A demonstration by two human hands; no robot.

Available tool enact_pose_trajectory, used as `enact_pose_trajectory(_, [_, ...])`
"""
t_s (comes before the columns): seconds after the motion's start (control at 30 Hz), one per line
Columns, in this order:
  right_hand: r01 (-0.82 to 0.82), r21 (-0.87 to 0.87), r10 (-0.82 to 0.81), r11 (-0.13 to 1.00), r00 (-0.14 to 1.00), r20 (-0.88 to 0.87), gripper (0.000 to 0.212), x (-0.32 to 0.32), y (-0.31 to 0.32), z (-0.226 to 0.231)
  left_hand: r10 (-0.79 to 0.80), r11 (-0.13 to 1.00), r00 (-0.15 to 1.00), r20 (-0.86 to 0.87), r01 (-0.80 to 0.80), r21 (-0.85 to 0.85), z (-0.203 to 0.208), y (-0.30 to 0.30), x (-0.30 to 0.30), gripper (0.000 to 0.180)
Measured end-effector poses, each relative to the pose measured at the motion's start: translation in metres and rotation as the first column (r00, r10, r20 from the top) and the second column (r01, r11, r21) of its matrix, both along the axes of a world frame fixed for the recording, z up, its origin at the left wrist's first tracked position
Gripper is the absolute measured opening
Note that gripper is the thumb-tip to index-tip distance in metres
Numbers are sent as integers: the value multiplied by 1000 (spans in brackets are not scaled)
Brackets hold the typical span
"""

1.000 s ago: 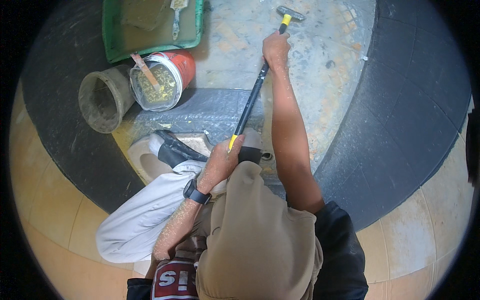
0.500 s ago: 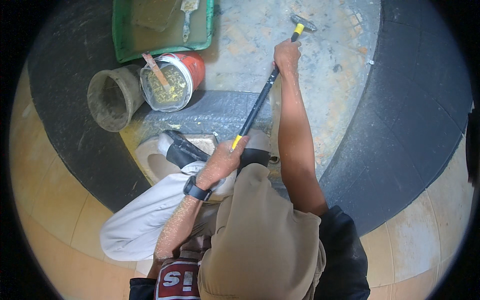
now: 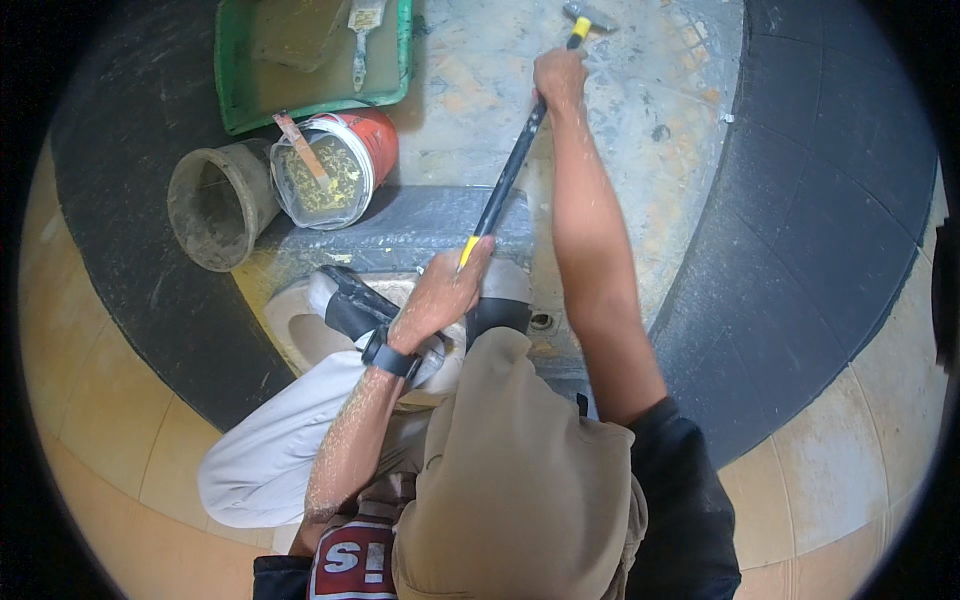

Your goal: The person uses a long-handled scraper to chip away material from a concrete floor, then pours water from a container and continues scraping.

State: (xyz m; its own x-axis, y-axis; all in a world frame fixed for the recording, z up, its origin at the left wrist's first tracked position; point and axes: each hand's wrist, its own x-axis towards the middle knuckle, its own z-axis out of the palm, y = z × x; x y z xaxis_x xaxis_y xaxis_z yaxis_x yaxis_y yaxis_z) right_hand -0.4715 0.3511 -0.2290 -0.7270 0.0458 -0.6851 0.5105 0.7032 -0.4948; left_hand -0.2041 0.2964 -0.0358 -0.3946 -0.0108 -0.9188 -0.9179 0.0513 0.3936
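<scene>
Both hands grip a long-handled scraper [image 3: 507, 171], its black shaft slanting away from me to the upper right. My left hand [image 3: 440, 291], below a dark wristwatch, is wrapped round the yellow-banded near end, over my feet. Farther up, my right hand [image 3: 560, 80] holds the shaft just below the upper yellow band, arm stretched out. The scraper's small metal head [image 3: 592, 17] is against the stained, pale tiled floor [image 3: 640, 130] by the far edge of view. Underneath, my feet in dark slippers are at a squat toilet [image 3: 290, 325].
At the upper left lies a green tray [image 3: 224, 80] with murky liquid and a paintbrush [image 3: 360, 45]. Beside it a red-and-white bucket [image 3: 372, 140] holds yellowish flakes and a flat stick [image 3: 300, 148]; a grey bucket [image 3: 245, 205] leans next to it. Dark tiled walls [image 3: 800, 200] curve along both sides.
Both hands have pushed the scraper farther from me, its head sliding toward the top edge and slightly left. The view has shifted a little.
</scene>
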Motion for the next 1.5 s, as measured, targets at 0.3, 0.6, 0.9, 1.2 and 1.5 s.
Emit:
enact_pose_trajectory(0.3, [46, 15, -46, 999, 998, -42, 44, 29, -5, 7, 55, 998, 999, -4, -55, -37, 10, 20, 18, 68])
enact_pose_trajectory(0.6, [-213, 123, 224, 969, 971, -80, 39, 1, 12, -33, -129, 974, 901, -413, 37, -223, -11, 35, 10, 59])
enact_pose_trajectory(0.9, [-120, -55, 118, 991, 992, -34, 45, -12, -14, 13, 96, 995, 992, -80, -98, -16, 5, 18, -15, 66])
enact_pose_trajectory(1.2, [10, 1, -10, 1000, 996, 91, 44, 92, -13, 17, 117, 993, 987, 107, -116, -23, 30, 17, 71, 61])
enact_pose_trajectory(1.5, [7, -42, -8, 999, 1000, -11, 41, 63, -14, 15, 68, 997, 997, 31, -67, -29, 11, 10, 58, 60])
